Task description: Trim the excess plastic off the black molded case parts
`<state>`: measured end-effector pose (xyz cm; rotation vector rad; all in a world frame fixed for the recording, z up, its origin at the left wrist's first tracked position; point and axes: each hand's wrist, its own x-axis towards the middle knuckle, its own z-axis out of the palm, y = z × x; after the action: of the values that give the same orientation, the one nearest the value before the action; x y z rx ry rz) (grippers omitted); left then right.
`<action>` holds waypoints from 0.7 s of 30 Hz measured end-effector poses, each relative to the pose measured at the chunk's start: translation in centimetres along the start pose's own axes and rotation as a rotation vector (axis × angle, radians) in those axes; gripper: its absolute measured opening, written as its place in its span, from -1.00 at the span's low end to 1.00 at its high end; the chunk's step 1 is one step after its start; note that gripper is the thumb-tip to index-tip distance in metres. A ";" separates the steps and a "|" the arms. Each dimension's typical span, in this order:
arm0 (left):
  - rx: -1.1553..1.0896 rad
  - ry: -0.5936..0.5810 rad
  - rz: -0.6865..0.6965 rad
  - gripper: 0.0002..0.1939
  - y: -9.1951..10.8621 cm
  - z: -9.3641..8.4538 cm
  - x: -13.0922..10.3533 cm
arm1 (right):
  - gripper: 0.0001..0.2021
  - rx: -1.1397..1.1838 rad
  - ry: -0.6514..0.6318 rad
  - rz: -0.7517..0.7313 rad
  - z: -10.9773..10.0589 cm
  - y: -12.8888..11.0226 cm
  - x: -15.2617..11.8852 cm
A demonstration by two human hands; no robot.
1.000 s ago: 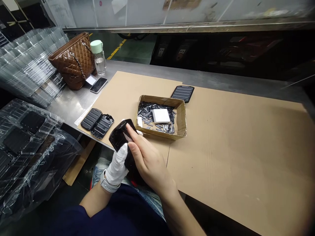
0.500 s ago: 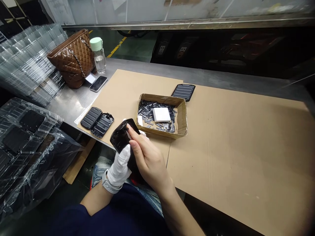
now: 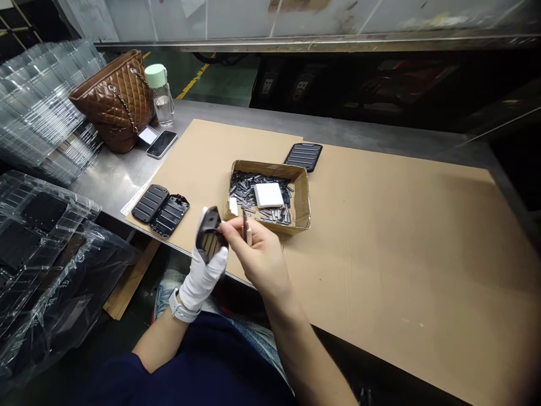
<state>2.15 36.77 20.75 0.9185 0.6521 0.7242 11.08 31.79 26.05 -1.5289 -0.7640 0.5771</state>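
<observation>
My left hand (image 3: 207, 268), in a white glove with a pale watch at the wrist, holds a black ribbed plastic case (image 3: 210, 239) tilted up above the table's front edge. My bare right hand (image 3: 262, 256) is closed, with thumb and forefinger pinched at the case's upper right edge. Between its fingers a thin dark piece (image 3: 244, 221) sticks up, with something pale beside it; its kind is unclear. Just beyond the hands stands a cardboard box (image 3: 302, 206) of small black strips (image 3: 243, 183), with a white block (image 3: 269, 195) on top.
An open black case (image 3: 169, 215) lies left on the cardboard sheet (image 3: 380, 237); another black ribbed part (image 3: 307, 153) lies behind the box. A phone (image 3: 162, 145), bottle (image 3: 163, 104) and brown bag (image 3: 118, 101) stand back left. Clear plastic trays (image 3: 42, 101) are stacked at far left.
The case has turned more upright and narrower to view in my left hand. My right hand has moved off its inner face to its edge, and a thin dark piece now shows between the fingers.
</observation>
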 end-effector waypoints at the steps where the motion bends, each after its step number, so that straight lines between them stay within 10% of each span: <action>1: -0.030 0.012 -0.010 -0.36 0.1 -0.2 0.1 | -0.73 -0.037 0.051 0.004 -0.3 0.6 -0.1; 5: -0.102 0.040 -0.060 -0.22 0.9 -1.0 1.2 | -0.76 -0.350 0.139 0.070 -2.6 4.5 -0.1; 13: 0.310 0.039 0.189 -0.70 0.4 -1.8 1.6 | -0.78 -0.924 0.031 -0.068 -6.3 13.0 0.3; 21: 0.891 -0.057 0.563 -0.82 0.9 -3.1 1.3 | -0.74 -0.866 0.012 -0.161 -6.1 12.8 0.5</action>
<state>0.34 39.64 19.88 1.9891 0.6731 0.9060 17.64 28.05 14.08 -2.2177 -1.2028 0.0937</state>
